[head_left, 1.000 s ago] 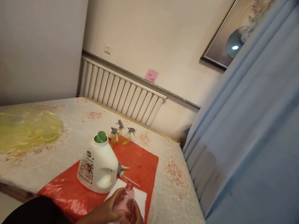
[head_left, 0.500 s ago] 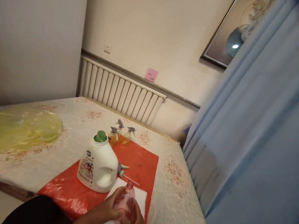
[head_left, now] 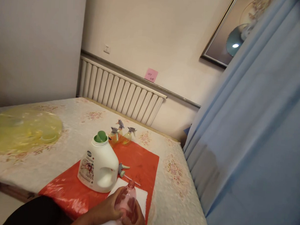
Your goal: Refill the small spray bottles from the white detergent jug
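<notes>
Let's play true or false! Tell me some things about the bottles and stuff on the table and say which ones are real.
1. Both hands hold a small clear pink plastic bottle. True.
2. The pink bottle has its spray top on. False: its neck is open, and a loose grey spray top lies on the red plastic sheet.
3. The big white detergent jug has a green cap. True.
4. The white jug lies on its side. False: it stands upright.
5. Three little yellow spray bottles stand at the sheet's far edge. True.
</notes>
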`<state>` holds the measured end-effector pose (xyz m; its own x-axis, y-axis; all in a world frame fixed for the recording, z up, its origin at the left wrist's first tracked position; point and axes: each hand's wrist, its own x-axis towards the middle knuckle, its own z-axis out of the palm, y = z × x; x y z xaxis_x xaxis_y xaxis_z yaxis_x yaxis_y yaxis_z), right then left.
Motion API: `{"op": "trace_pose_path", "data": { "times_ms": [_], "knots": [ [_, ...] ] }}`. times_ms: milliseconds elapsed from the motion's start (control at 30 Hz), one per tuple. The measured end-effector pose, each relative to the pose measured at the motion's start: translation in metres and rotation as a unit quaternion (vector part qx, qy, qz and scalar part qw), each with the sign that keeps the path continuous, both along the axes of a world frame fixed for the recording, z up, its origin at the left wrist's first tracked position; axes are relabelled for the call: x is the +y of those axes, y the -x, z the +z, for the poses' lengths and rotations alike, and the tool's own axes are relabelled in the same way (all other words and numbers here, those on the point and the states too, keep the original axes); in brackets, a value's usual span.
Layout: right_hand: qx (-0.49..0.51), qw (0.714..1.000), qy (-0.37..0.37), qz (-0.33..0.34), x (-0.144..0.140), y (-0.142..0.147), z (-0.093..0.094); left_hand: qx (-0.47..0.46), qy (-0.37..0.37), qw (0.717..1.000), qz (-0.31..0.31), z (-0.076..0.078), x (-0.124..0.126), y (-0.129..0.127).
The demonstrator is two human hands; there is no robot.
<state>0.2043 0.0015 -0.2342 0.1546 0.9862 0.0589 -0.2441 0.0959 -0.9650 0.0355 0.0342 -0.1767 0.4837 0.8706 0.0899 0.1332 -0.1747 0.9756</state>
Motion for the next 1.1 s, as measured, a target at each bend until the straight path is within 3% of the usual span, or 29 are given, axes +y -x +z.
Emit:
{"op": "trace_pose_path", "data": {
  "times_ms": [167,367,733,933,1100],
  "knots": [
    [0.009,1.000,0.001,0.011,0.001,-0.003,-0.001,0.004,-0.021,0.999,0.048,-0.001,-0.004,-0.009],
    [0.047,0.999,0.013,0.018,0.002,-0.010,0.000,-0.022,0.025,0.996,0.084,-0.001,-0.005,-0.016],
    [0.021,0.998,0.030,0.044,-0.008,-0.013,0.032,-0.011,0.105,0.994,0.015,0.013,0.004,-0.006],
    [0.038,0.998,0.023,0.048,-0.006,-0.015,0.024,0.017,0.063,0.995,0.069,0.032,-0.003,-0.016],
    [0.020,0.998,0.037,0.041,-0.004,-0.016,0.025,0.020,0.025,0.994,0.104,0.028,-0.006,-0.023]
  ]
}}
